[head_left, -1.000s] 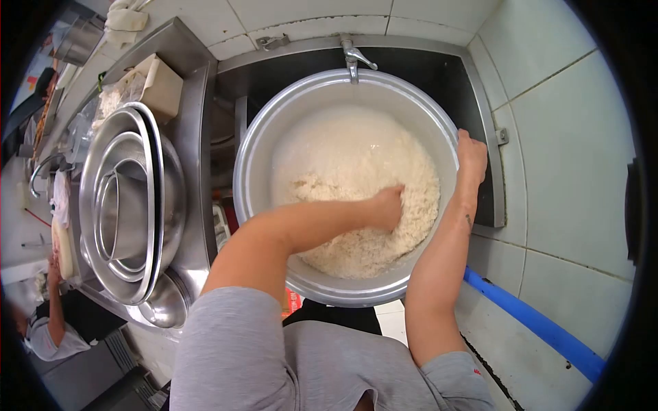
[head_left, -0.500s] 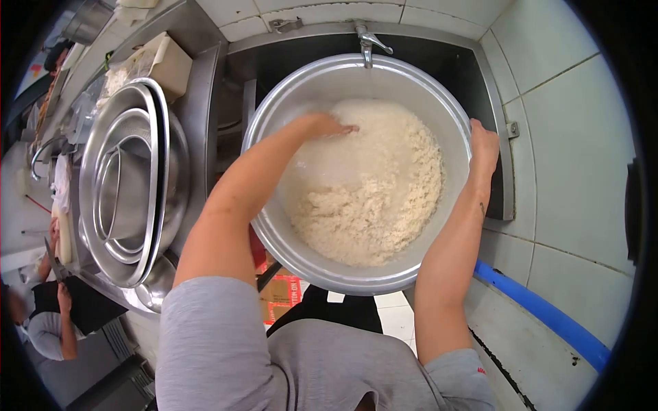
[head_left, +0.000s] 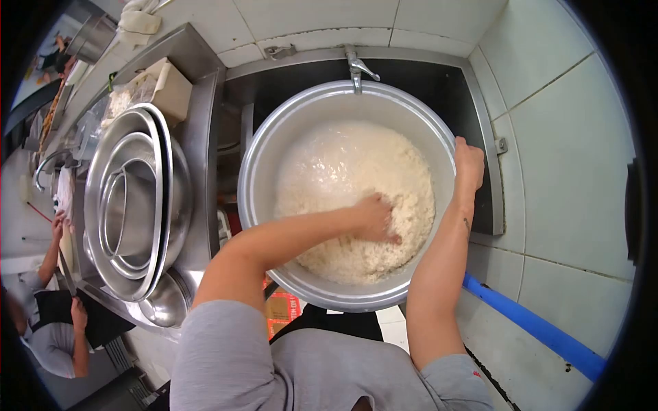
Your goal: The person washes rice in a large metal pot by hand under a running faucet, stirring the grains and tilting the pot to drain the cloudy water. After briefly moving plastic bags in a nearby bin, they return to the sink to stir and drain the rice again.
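A large silvery metal pot [head_left: 264,154] holds pale wet rice [head_left: 373,264] under cloudy whitish water [head_left: 322,161]. My left hand [head_left: 373,218] reaches into it and touches the heaped rice near the middle. Its fingers are spread, with the tips partly sunk in the grains. At the right side of the pot, my right hand [head_left: 469,164] is closed on the rim. A metal tap [head_left: 358,68] stands over the far edge of the pot.
The pot stands over a dark sink [head_left: 439,85]. To the left, nested metal bowls [head_left: 159,205] sit on a steel counter beside a cream bin [head_left: 171,96]. A blue pipe [head_left: 534,325] runs at lower right. Another person [head_left: 51,329] holds a knife [head_left: 66,270] at far left.
My left hand has moved from the water at the far left toward me and rightward, onto the rice. My right hand stays on the rim. The view has shifted slightly.
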Demonstrator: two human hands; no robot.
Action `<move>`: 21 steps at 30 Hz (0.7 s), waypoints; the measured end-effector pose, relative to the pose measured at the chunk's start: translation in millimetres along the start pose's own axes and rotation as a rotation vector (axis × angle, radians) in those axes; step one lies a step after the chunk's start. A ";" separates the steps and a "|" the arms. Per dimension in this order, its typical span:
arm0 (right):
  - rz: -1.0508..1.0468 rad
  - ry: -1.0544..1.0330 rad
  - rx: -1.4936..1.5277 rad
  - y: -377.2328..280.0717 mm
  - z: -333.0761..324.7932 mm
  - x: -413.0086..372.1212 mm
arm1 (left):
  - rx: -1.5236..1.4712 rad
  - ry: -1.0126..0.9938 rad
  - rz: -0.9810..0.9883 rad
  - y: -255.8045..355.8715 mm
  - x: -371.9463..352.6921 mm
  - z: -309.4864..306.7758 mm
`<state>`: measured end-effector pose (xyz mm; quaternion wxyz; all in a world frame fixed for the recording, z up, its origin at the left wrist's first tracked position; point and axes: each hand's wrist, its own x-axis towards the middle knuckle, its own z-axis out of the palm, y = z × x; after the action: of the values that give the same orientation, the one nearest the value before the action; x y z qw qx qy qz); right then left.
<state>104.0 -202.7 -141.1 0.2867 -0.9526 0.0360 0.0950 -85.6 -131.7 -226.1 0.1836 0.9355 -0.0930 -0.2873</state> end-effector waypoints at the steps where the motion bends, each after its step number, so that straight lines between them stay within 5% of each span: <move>1: 0.004 -0.011 0.008 2.9 -0.4 0.1 | 0.129 -0.082 -0.017 4.2 11.1 -23.9; 2: -0.002 -0.010 0.006 4.3 -0.2 1.3 | 0.264 -0.163 -0.035 -0.3 22.3 -42.2; 6: -0.023 -0.024 -0.002 7.0 2.7 9.7 | 0.466 0.379 -0.112 -82.9 91.2 -15.2; 8: -0.021 -0.044 0.014 13.1 6.3 14.4 | 0.413 0.095 -0.275 -77.8 53.1 -70.3; 12: -0.019 -0.049 0.075 18.8 13.2 23.6 | 0.021 0.186 -0.547 -149.2 27.5 -70.5; 13: -0.023 -0.045 0.077 19.5 13.5 24.8 | -0.080 0.217 -0.377 -193.2 29.6 -48.7; 15: -0.015 -0.041 0.093 22.6 18.6 32.7 | -0.267 0.161 -0.366 -226.0 10.3 -13.7; 18: -0.011 -0.062 0.104 26.4 20.6 35.1 | -0.754 0.088 -0.414 -165.6 -65.0 7.7; 21: -0.005 -0.061 0.052 13.5 10.8 21.6 | -0.711 -0.116 -0.513 -83.1 -104.0 -0.3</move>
<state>121.8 -208.3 -161.5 0.3125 -0.9416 0.0274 0.1224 -164.8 -26.5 -206.5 0.4111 0.7893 0.2369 -0.3897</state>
